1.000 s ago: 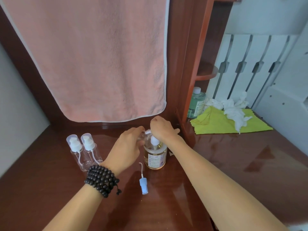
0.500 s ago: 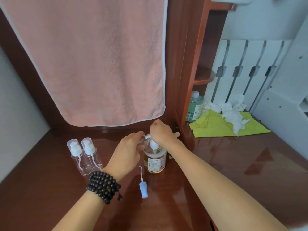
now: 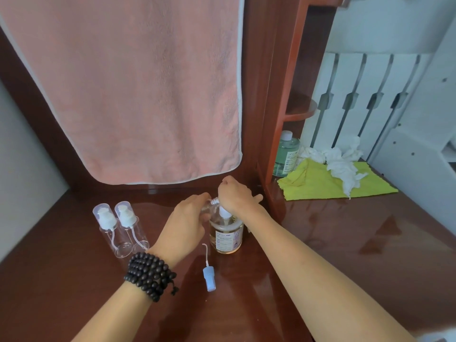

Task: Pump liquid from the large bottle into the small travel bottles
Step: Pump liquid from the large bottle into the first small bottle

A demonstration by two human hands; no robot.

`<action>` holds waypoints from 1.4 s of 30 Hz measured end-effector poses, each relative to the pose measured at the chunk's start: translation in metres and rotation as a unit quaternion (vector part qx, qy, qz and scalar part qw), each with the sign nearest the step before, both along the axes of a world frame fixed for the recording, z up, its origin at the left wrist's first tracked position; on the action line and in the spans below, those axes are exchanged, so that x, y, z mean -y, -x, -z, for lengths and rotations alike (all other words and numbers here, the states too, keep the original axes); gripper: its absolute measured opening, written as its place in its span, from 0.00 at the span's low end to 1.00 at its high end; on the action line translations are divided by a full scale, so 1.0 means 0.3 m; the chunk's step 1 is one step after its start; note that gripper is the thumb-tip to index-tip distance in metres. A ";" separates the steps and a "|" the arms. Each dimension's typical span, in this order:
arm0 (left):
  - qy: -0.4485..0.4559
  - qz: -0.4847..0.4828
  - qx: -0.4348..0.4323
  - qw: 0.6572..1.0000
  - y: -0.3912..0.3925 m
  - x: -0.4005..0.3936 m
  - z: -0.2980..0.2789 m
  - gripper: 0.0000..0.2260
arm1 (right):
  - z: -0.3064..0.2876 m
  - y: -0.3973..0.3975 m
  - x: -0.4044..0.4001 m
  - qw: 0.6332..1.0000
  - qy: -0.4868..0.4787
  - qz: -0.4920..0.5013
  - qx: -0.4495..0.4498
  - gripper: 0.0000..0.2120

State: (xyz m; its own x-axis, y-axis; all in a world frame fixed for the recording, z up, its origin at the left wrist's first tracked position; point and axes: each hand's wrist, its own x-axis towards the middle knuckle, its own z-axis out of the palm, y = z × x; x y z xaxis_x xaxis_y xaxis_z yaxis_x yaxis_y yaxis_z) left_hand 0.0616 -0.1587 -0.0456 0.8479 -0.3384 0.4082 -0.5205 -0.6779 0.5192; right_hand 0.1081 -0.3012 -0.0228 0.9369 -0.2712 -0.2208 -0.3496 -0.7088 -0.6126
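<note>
On wooden desk [image 3: 345, 243] | right hand [image 3: 237, 196] fist pressed large bottle [image 3: 225, 234] pump | left hand [image 3: 187, 218] gripped open small bottle [image 3: 209, 207] at spout | 2 capped travel bottles [image 3: 121, 228] stood left | loose blue pump cap [image 3: 209, 277] lay nearby

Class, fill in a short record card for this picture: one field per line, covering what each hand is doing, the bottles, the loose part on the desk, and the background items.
Left hand: holds a small clear bottle, tilted, threaded neck toward the pump
Right hand: closed over the pump head of the large bottle
Large bottle: upright, amber liquid, labelled
Spare travel bottles: two, capped, upright, side by side, look empty
Loose part: blue spray cap with tube, lying on the desk
Background: pink towel, green bottle, yellow cloth, crumpled tissues
</note>
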 end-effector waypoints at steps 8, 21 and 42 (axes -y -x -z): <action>-0.001 0.012 0.024 1.000 -0.008 -0.012 -0.033 0.14 | -0.028 -0.018 0.001 1.000 -0.001 -0.006 0.005 0.21; -0.009 0.014 0.028 0.999 -0.024 -0.012 -0.041 0.16 | -0.057 -0.010 0.003 0.999 -0.035 -0.002 0.003 0.23; -0.025 0.013 0.014 1.000 -0.015 -0.014 -0.030 0.14 | -0.030 -0.011 -0.006 1.000 0.004 0.016 0.010 0.22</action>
State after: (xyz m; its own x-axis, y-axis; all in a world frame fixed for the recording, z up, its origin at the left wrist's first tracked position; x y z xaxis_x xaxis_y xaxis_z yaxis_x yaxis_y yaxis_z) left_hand 0.0661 -0.1545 -0.0366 0.8270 -0.3811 0.4134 -0.5523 -0.6883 0.4703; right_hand 0.1115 -0.2994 -0.0138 0.9316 -0.3034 -0.2001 -0.3606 -0.7026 -0.6134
